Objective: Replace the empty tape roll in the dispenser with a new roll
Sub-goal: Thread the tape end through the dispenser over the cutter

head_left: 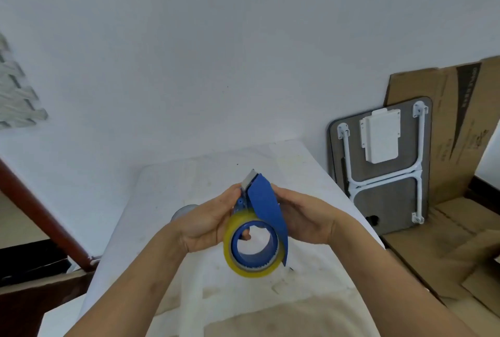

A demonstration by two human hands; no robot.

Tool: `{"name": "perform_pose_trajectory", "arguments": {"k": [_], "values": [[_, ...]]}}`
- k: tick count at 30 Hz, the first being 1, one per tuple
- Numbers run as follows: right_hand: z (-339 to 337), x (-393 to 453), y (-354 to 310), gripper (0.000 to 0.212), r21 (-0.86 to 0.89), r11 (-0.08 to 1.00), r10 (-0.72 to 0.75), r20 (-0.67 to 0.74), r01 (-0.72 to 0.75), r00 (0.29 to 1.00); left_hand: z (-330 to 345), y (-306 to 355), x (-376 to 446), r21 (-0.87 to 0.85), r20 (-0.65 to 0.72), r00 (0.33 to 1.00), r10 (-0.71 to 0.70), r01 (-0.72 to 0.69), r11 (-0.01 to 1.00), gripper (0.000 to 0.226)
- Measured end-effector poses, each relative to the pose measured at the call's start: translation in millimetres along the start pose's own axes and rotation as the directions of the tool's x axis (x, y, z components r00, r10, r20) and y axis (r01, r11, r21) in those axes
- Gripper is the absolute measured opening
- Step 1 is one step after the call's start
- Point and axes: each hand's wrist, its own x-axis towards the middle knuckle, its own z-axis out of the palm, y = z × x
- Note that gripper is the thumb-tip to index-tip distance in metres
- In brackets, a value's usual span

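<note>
Both hands hold a blue tape dispenser point(266, 208) with a yellowish tape roll point(253, 248) on it, above the white worktop point(162, 201).

The left hand point(208, 224) wraps the dispenser's left side, its grip closed on the body with a fingertip showing inside the roll's blue core. The right hand point(305, 217) presses its fingers against the blue curved cover from the right. The roll sits on the hub, facing the camera. A grey object point(182, 212) lies on the worktop behind the left hand. A folded table point(384, 163) and flattened cardboard point(460, 125) lean against the wall at right.
</note>
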Motion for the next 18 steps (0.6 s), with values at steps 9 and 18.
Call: {"name": "perform_pose_trajectory", "arguments": {"k": [9, 18], "values": [[-15.1, 6.8, 1.7, 0.061, -0.034, 0.998, 0.053, 0.003, -0.053, 0.999, -13.5, 3.2, 21.0, 0.209, -0.125, 0.991, -0.049, 0.075, 0.975, 0.050], [-2.7, 28.4, -11.1, 0.044, -0.395, 0.919, -0.128, -0.291, 0.003, 0.948, -37.1, 12.1, 35.1, 0.327, -0.518, 0.792, 0.322, -0.165, 0.931, 0.024]]}}
